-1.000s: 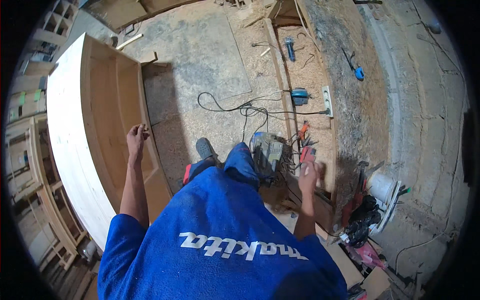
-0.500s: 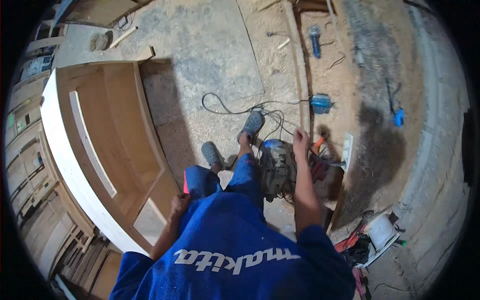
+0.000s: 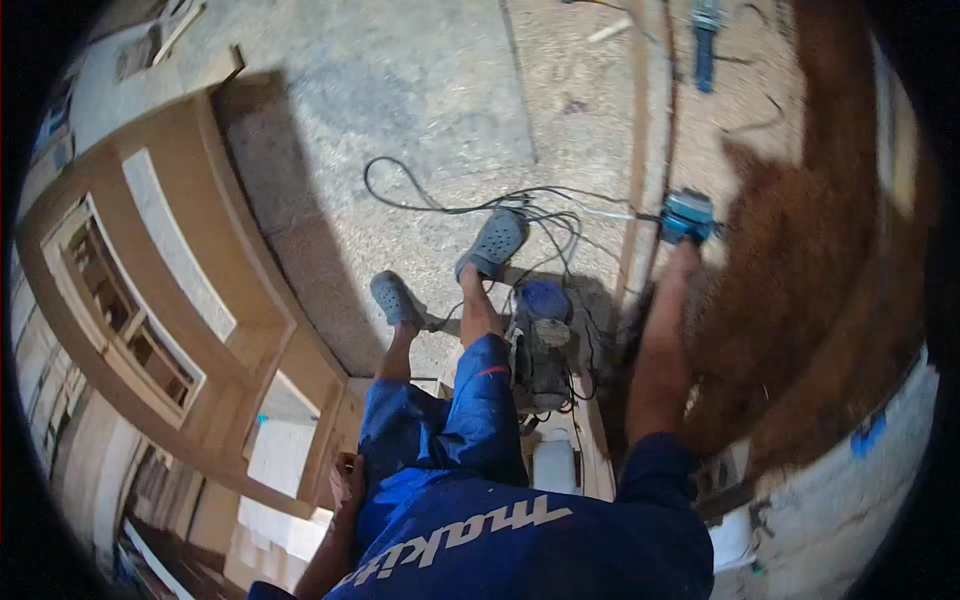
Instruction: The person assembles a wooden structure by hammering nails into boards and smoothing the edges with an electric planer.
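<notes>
So, right hand (image 3: 684,258) at the near end of a teal power tool (image 3: 688,208), apparently touching; fingers blurred and partly hidden, can't tell whether they're spread or pressed round it. Tool lies along the left edge of the sawdust-strewn strip (image 3: 685,130), just right of the wooden beam (image 3: 650,130). Good hold, I'd judge: palm over the body, thumb opposite the fingers, clear of any switch, wrist straight. Cord should have slack, as cables (image 3: 430,207) cross the beam and loop over the floor near the clogs (image 3: 497,240); feet best kept out of the loops. Arm's at full stretch, so bending closer would steady it. Left hand (image 3: 347,480) hangs beside the blue shorts (image 3: 400,425), fingers look curled; can't tell if they pinch anything. Further out: second teal tool (image 3: 704,55) toward the strip's far end, grey tool (image 3: 545,350) by the legs, wooden cabinet (image 3: 215,190) at left.
</notes>
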A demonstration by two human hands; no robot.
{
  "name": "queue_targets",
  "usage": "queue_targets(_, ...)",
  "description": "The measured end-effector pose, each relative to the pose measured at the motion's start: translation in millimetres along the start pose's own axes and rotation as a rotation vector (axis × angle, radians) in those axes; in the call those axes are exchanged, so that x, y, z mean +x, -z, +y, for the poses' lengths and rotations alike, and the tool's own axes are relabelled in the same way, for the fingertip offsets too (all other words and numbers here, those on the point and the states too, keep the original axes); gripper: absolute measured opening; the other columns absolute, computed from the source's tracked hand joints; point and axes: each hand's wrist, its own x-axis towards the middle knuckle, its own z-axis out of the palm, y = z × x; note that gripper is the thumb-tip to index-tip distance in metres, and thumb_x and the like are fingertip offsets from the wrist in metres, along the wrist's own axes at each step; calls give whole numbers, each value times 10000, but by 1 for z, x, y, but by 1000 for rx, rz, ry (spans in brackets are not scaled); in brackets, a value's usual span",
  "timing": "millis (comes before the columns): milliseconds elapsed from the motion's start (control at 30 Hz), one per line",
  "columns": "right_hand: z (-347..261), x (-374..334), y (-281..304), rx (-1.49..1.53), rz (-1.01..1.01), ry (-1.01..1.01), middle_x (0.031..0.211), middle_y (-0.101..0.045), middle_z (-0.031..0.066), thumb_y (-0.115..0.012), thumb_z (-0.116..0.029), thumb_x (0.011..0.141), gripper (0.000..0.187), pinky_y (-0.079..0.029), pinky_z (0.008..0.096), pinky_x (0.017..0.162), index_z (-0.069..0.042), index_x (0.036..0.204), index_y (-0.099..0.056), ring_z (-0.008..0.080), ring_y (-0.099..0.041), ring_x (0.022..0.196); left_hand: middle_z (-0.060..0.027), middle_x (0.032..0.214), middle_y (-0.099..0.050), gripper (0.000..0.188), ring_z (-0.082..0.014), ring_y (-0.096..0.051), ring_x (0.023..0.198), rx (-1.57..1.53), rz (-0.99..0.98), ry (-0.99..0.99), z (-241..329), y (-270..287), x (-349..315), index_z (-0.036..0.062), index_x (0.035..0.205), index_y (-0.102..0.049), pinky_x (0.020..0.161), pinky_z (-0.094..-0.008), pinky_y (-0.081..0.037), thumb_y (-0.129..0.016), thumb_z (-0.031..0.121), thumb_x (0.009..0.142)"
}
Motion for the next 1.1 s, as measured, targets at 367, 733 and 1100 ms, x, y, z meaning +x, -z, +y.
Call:
queue_targets(367,-26,74,-40,923,-255,-760,1049,-660,93,-668,-201,957,246,-566,399,711,-44,1140,-621,221,-651,867,-222,928,-679,327,-358,-663,867,68,-66,196,52,21,18,27,977,-675,788,-470,-509,-649,352,947)
queue_targets(733,-232,-50,178,983,-287,-271,1303,-610,135,-552,-420,1018,565,-486,408,1010,2,1391,-507,267,-612,1148,-247,880,-670,343,-389,-652,831,-126,127,4,84,108,18,-35,951,-642,771,-473,-487,-585,300,1000)
queue_targets(1100,-453,-328,291,838,-1031,-89,719,-471,-15,-636,-184,974,305,-430,285,488,-53,1244,-582,90,-433,552,-188,887,-658,189,-318,-652,820,-484,232,-255,152,269,92,-4,1013,-654,791,-406,-526,-652,167,932)
